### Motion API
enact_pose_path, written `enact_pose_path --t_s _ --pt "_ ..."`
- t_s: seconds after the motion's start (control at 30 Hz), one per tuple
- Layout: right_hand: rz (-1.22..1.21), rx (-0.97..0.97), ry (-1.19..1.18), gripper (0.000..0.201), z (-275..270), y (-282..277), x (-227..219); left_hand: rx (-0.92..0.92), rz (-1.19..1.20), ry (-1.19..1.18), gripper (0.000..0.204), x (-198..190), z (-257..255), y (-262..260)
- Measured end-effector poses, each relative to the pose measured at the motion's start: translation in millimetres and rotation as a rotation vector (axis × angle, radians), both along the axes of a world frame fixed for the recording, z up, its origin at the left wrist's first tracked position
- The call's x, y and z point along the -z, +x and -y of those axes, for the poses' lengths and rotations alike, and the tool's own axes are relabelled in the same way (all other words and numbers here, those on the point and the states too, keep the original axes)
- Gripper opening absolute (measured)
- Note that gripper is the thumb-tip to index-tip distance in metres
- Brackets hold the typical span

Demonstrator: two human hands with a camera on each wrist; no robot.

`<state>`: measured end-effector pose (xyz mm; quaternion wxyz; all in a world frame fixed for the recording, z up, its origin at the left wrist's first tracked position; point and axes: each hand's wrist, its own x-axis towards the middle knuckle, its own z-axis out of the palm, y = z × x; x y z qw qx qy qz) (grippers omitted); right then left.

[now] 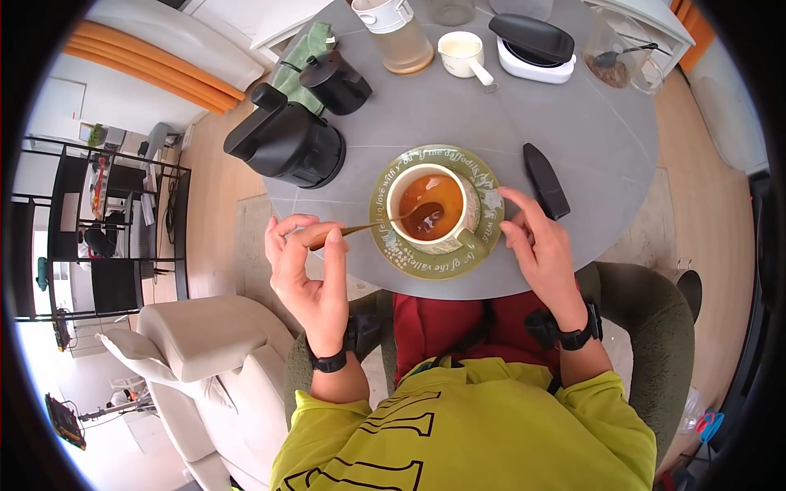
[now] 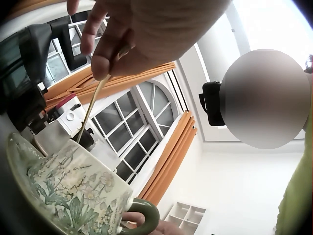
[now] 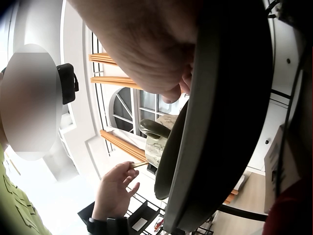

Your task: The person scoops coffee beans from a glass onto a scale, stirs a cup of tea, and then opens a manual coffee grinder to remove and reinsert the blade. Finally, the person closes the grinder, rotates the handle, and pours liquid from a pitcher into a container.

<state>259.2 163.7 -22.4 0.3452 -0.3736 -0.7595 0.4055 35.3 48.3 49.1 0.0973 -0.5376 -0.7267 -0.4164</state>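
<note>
A floral cup (image 2: pixel 80 188) of amber liquid stands on a green saucer (image 1: pixel 391 245) with lettering round its rim. The left hand (image 1: pixel 309 274) pinches a gold-coloured spoon (image 1: pixel 360 228) between thumb and fingers, its bowl down in the liquid. In the left wrist view the same hand (image 2: pixel 132 36) is above the cup with the spoon slanting into it. At the saucer's right side is the right hand (image 1: pixel 540 250), fingers apart and loosely bent, holding nothing; whether its fingertips touch the saucer I cannot tell. The cup's green handle (image 1: pixel 472 245) points towards that hand.
A black kettle (image 1: pixel 303 147) and a black moka pot (image 1: pixel 337 84) beside a green cloth (image 1: pixel 296 82) stand at the back left. Behind are a glass pitcher (image 1: pixel 401 49), a small white pot (image 1: pixel 461 54) and a black-lidded white container (image 1: pixel 534 61). A black object (image 1: pixel 546 182) lies right of the saucer.
</note>
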Motion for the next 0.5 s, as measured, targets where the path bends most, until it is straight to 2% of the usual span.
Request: enact_pose_path --t_s 0.07,0.1,0.17,0.3,0.4,0.47,0.5 --pt "-0.001 0.003 0.004 0.036 0.3 0.1 0.1 0.098 0.175 -0.032 0.006 -1.5 0.3 0.6" --pt "-0.001 0.003 0.006 0.036 0.4 0.1 -0.1 0.098 0.174 -0.032 0.006 -0.2 -1.0 1.2" --pt "-0.003 0.002 0.008 0.036 0.0 -0.1 0.3 0.109 0.328 -0.022 0.005 5.7 -7.0 3.9" --pt "-0.006 0.007 0.015 0.036 0.2 0.4 0.5 0.094 0.366 0.022 0.007 13.3 -14.7 10.4" --pt "-0.007 0.006 0.014 0.036 -0.2 0.2 1.8 0.067 0.268 0.065 0.007 14.2 -16.4 12.6" --pt "-0.013 0.007 0.014 0.036 -0.6 0.6 2.4 0.029 -0.032 0.058 0.007 11.6 -16.8 12.1" --pt "-0.016 0.005 0.022 0.036 -0.5 0.6 2.3 0.030 -0.032 0.057 0.007 10.2 -16.6 12.0"
